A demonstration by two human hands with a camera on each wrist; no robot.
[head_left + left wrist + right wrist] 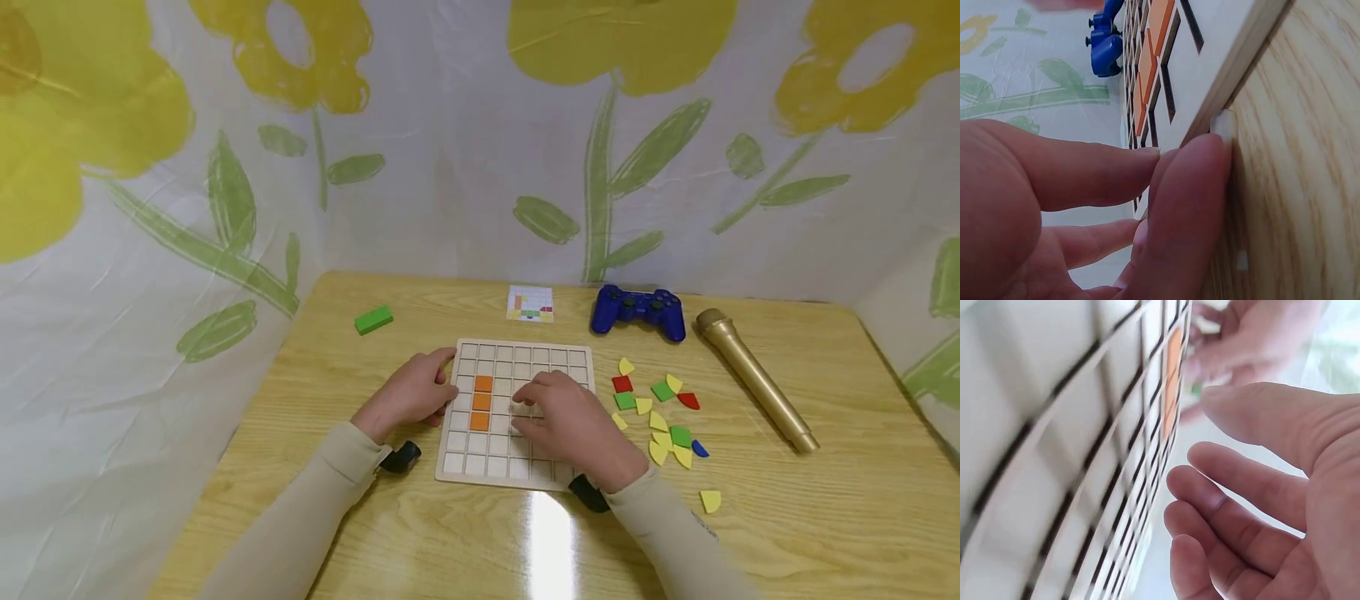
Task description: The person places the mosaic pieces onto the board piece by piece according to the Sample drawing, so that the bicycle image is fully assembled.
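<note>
A pale wooden grid board (519,472) lies on the table, with three orange square tiles (482,402) one below another in its second column from the left. My left hand (411,390) is at the board's left side. In the left wrist view, its fingers (1188,206) pinch the board's edge, one tip low by the tabletop. Over the right half of the board hovers my right hand (573,425), thumb and fingers apart and slightly bent. Nothing shows between its fingers (1247,534) in the right wrist view. The board's lower right part is hidden beneath that hand.
Loose yellow, red, green and blue pieces (680,437) lie scattered right of the board. Behind them are a blue game controller (637,310) and a gold microphone (757,379). A small printed pattern card (530,293) lies behind the board, a green block (373,320) at the back left.
</note>
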